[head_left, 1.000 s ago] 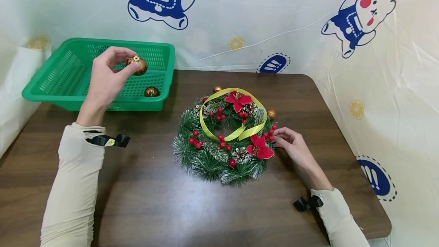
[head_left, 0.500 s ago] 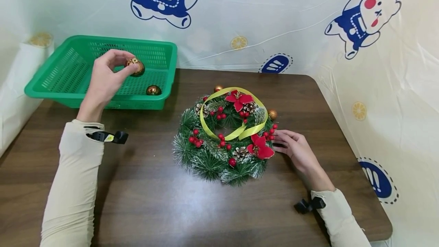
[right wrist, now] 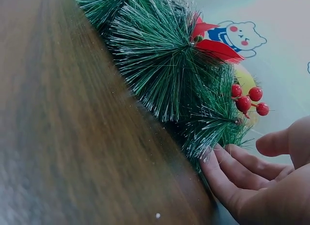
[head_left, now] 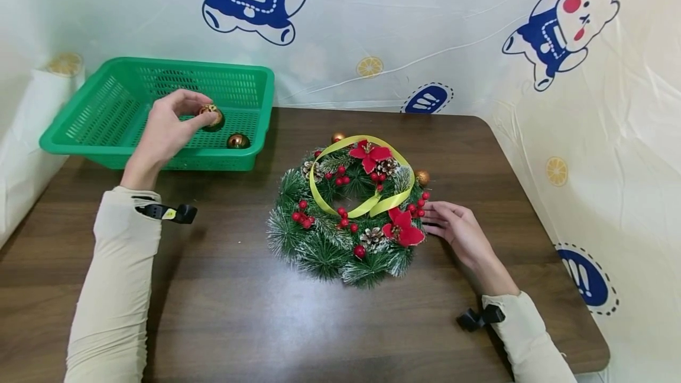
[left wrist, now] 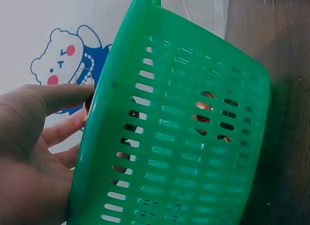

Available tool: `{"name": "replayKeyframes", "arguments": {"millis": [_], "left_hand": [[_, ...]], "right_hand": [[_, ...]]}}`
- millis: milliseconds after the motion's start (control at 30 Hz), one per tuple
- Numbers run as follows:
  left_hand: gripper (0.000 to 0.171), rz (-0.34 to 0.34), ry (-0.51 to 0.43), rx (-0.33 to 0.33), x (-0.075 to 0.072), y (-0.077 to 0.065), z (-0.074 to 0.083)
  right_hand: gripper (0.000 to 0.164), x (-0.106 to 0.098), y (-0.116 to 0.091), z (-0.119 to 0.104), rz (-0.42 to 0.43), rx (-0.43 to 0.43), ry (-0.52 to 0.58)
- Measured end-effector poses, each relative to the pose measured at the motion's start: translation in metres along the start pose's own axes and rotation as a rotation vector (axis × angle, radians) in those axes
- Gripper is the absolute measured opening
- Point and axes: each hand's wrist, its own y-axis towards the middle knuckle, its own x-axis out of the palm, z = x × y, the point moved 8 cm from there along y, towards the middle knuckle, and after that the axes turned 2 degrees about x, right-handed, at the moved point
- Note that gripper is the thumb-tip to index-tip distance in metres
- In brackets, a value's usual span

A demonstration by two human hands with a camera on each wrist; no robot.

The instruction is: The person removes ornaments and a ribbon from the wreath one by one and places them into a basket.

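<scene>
My left hand (head_left: 164, 130) pinches a shiny bronze-gold bauble (head_left: 218, 123) between thumb and fingers, over the inside of a green plastic basket (head_left: 159, 161). A second brown-gold bauble (head_left: 237, 141) lies in the basket's near right corner. In the left wrist view the basket wall (left wrist: 164, 113) hides most of the held bauble. On the table lies a green Christmas wreath (head_left: 324, 256) with red flowers, berries, pinecones and a looped yellow ribbon (head_left: 400, 199). At its right edge the fairly straight fingers of my right hand (head_left: 465, 238) touch the needles, with the thumb apart.
Two small gold baubles sit at the wreath's outer edge, a back bauble (head_left: 337, 138) and a right bauble (head_left: 422, 178). The brown wooden table (head_left: 239, 288) meets a printed plastic sheet (head_left: 340, 28) behind and at the right.
My left hand has lowered slightly with the bauble, deeper over the basket. The fingers of my right hand have shifted slightly lower along the wreath's edge.
</scene>
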Motion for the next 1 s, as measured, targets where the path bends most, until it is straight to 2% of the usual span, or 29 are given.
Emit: {"name": "replayKeyframes", "arguments": {"millis": [200,433,667,1000], "left_hand": [[0.045,-0.018,0.039,0.008,-0.002,-0.002,0.000],[0.046,-0.043,0.147,0.025,-0.006,-0.003,-0.001],[0.043,-0.112,0.258,0.071,0.002,-0.002,-0.002],[0.038,-0.142,0.297,0.084,0.006,-0.002,-0.002]], "right_hand": [[0.030,0.000,0.000,0.000,0.000,-0.008,-0.022],[0.034,0.001,0.000,0.001,-0.001,-0.010,-0.042],[0.033,0.000,-0.001,-0.001,-0.001,-0.024,-0.047],[0.032,0.001,-0.001,-0.002,-0.007,-0.037,-0.056]]}}
